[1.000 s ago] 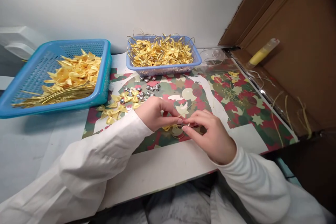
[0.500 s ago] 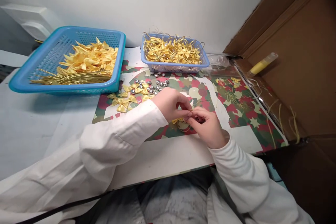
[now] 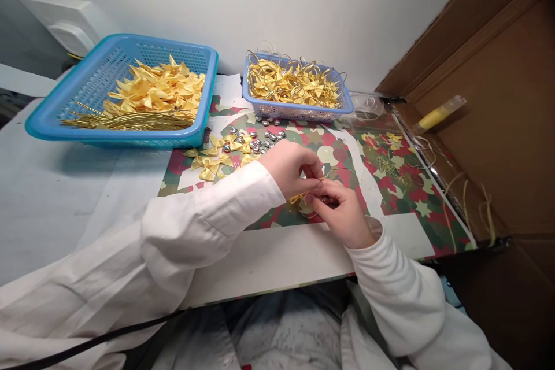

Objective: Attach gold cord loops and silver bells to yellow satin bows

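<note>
My left hand (image 3: 289,169) and my right hand (image 3: 344,214) meet over the patterned paper, fingertips touching. Both are closed in a pinch on a thin gold cord (image 3: 298,199). A loop of it sticks out to the left below my left fingers, and a thin end shows above them. Part of the piece lies hidden behind my right fingers, where something dark and shiny shows faintly. Left of my left hand are several loose yellow satin bows (image 3: 208,166) and several small silver bells (image 3: 271,137).
A large blue basket (image 3: 117,134) holds yellow bows and gold cords. A smaller blue basket (image 3: 299,113) holds bows with looped cords. Cord scraps (image 3: 392,165) lie at right, near a cardboard wall (image 3: 485,69) with a yellow tube (image 3: 437,115) against it.
The view has shifted a little, so the baskets sit further right in it. My hands stay pinched together at nearly the same spot, with only slight finger movement.
</note>
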A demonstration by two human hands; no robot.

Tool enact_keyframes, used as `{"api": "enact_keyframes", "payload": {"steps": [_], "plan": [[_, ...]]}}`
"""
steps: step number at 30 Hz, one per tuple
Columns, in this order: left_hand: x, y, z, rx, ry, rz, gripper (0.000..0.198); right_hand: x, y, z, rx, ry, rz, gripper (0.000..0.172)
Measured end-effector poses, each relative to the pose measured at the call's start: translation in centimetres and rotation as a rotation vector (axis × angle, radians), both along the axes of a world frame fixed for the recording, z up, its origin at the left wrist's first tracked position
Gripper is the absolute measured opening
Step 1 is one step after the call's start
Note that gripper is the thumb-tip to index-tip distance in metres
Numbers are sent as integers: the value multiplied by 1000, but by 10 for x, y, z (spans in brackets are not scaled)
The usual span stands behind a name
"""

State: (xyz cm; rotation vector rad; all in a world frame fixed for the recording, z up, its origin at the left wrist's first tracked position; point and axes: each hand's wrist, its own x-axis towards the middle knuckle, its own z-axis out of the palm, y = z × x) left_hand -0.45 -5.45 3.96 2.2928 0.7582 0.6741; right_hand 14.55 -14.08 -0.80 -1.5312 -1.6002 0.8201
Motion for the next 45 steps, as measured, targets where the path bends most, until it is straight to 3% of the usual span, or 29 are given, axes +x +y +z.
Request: {"api": "enact_keyframes", "payload": {"steps": [9,18,23,36,45], "plan": [[0,0,2,-9,-15,50,5,-3,-3,-1,105,-200,-8,7],[-2,-2,4,-57,17,22,8,-3,-3,6,145,-123,-22,2],[-1,-3,4,-40,21,32,4,-5,0,1,126,-117,9,17],[-1,1,8,52,-95,196,5,-4,0,-14,190,-270,-8,7],[-1,4,6,26,-65,168,6,4,-3,1,201,-206,-25,19]]}}
